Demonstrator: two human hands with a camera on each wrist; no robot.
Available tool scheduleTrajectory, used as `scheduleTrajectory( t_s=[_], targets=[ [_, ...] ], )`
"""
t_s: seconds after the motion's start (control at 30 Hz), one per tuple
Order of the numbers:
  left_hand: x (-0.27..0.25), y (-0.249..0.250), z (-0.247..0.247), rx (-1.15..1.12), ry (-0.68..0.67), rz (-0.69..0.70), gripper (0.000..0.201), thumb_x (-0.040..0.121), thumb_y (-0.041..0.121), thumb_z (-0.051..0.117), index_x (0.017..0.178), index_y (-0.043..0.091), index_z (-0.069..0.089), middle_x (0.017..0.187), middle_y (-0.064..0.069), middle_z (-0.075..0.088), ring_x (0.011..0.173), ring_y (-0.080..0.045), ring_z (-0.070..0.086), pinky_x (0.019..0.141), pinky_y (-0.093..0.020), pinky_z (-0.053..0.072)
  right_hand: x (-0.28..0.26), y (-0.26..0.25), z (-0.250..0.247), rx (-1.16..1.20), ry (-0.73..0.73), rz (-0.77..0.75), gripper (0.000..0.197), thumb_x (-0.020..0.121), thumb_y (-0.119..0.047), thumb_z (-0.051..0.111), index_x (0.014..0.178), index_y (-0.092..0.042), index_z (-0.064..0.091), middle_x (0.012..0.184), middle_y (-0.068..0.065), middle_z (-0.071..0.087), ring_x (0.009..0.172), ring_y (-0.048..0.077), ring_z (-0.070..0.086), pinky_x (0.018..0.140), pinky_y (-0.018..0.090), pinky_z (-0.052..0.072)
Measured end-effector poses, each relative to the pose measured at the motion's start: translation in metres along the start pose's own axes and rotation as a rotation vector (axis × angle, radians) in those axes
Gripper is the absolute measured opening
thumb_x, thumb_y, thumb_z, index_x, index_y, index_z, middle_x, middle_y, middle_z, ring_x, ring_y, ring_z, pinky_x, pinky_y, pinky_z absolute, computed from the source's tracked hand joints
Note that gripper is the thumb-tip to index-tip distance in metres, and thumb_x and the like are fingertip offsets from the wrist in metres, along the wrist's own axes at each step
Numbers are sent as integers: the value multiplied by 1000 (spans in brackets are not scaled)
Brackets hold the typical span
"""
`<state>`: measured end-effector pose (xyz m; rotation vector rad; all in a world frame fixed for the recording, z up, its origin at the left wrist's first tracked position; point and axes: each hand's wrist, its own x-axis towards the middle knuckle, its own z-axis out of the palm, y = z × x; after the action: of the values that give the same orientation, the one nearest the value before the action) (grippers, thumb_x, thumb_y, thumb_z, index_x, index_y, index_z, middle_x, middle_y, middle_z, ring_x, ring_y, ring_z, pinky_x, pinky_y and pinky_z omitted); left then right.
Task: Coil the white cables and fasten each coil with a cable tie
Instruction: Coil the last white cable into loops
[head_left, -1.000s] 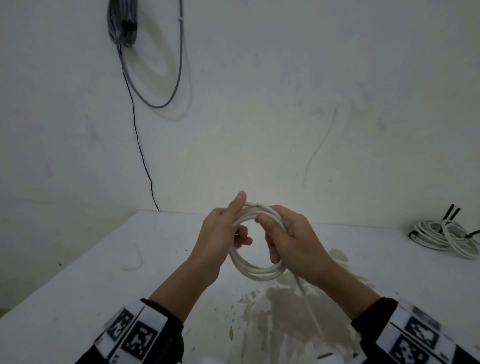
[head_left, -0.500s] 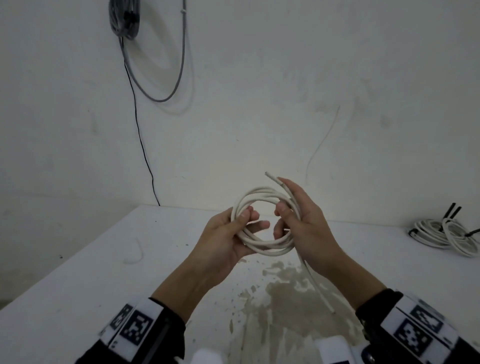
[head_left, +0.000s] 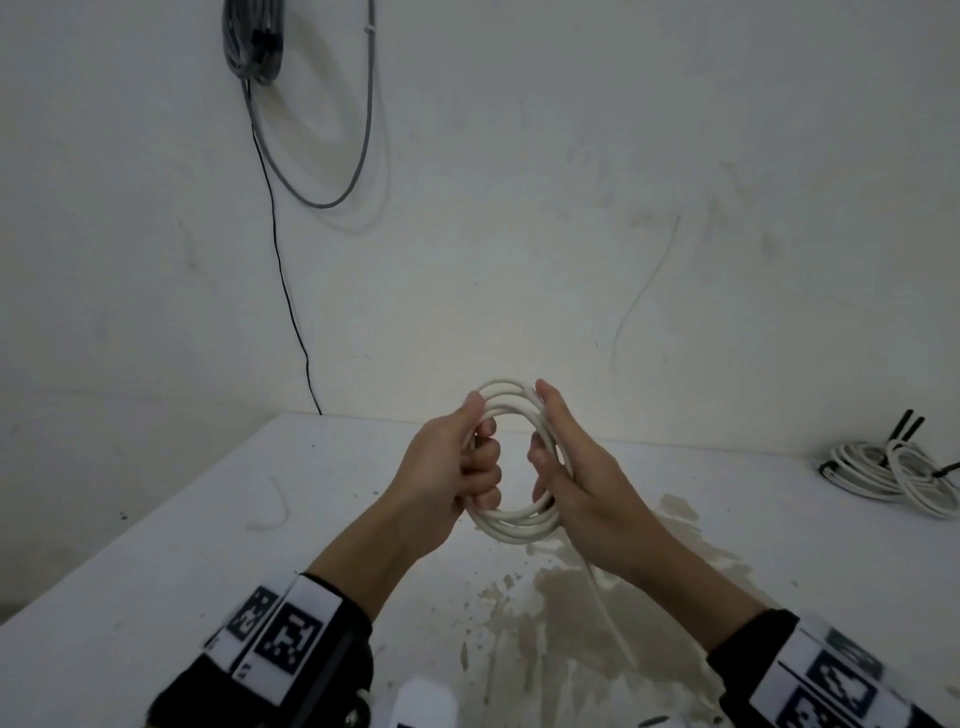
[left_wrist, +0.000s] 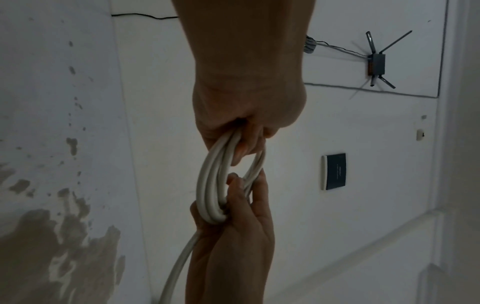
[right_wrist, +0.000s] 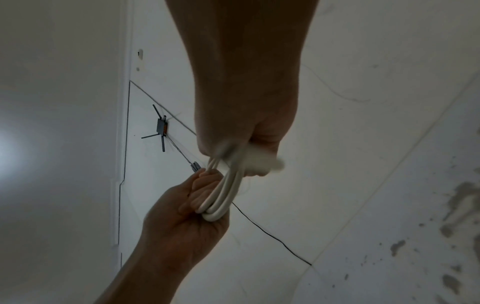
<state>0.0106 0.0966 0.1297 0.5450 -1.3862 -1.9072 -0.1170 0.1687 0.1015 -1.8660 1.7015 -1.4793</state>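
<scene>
A: Held above the stained desk: white cable coil, several loops, upright. Left hand with fingers curled round the coil's left side; right hand with fingers wrapped round the right side.

B: Loose tail?

A: Trailing from under the right hand down toward the desk. Not yet tied.

B: Risk?

A: Probably loops springing apart if either grip slackens before a tie goes on. Tied white coils lying far right.
</scene>
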Motion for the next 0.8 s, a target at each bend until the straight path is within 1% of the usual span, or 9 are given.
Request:
scheduleTrajectory(
  t_s=[0.07,0.13,0.27,0.37,0.43,0.53,0.63,0.73,0.8],
  targets=[
    [0,-2,-2,-18,-22,-30,51,99,46,31,60,14,38,45,4,24,34,-10,22,43,-22,35,3,1,1,-12,38,0,46,101,-11,35,141,-33,30,81,-5,49,59,2,47,57,12,42],
    [-1,-3,-5,-35,-66,-57,51,100,42,27,61,13,40,46,3,28,36,-12,27,52,-28,41,4,4,0,-19,68,3,38,101,-11,34,135,-26,39,77,-3,49,57,8,48,54,15,42],
    [-6,-2,-13,-116,-145,-115,27,99,21,29,93,8,51,57,-1,39,38,-11,32,55,-31,47,0,4,-5,29,34,26,27,101,-13,34,120,-28,45,72,-2,47,57,13,45,53,22,40],
    [-7,-8,-9,32,-3,39,26,102,21,31,123,24,45,85,-8,53,38,-11,32,52,-31,47,0,3,-6,10,21,10,27,101,-13,33,114,-34,42,73,-3,47,57,12,46,52,21,40],
    [-8,-12,-5,255,42,182,29,102,29,32,128,28,45,92,-6,52,41,-9,34,52,-30,45,1,4,-6,-41,17,-13,26,101,-14,32,116,-34,40,76,-3,48,57,8,47,53,18,41],
    [-8,-13,-1,426,25,267,28,99,33,36,110,17,57,75,-2,47,42,-7,35,48,-25,42,1,5,-4,-79,1,-54,26,101,-15,31,115,-36,39,82,-1,51,58,11,49,53,16,42],
    [-6,-10,-2,501,16,219,37,101,33,32,94,6,57,52,6,36,39,-6,32,45,-23,39,-1,8,-2,-77,-1,-72,30,101,-12,31,116,-37,40,89,0,50,60,14,49,54,15,43],
    [-3,-3,-4,368,-33,43,47,101,38,28,75,7,52,45,6,27,35,-9,24,41,-24,34,-1,13,0,-188,5,-84,39,101,-12,32,139,-20,33,96,0,47,67,12,52,62,9,42],
    [-2,3,-8,142,-75,-115,61,98,51,23,60,10,46,42,5,22,32,-9,17,38,-19,27,-2,14,1,-240,8,-120,41,101,-13,33,141,-19,30,97,-2,46,74,11,52,66,8,40]
  ],
)
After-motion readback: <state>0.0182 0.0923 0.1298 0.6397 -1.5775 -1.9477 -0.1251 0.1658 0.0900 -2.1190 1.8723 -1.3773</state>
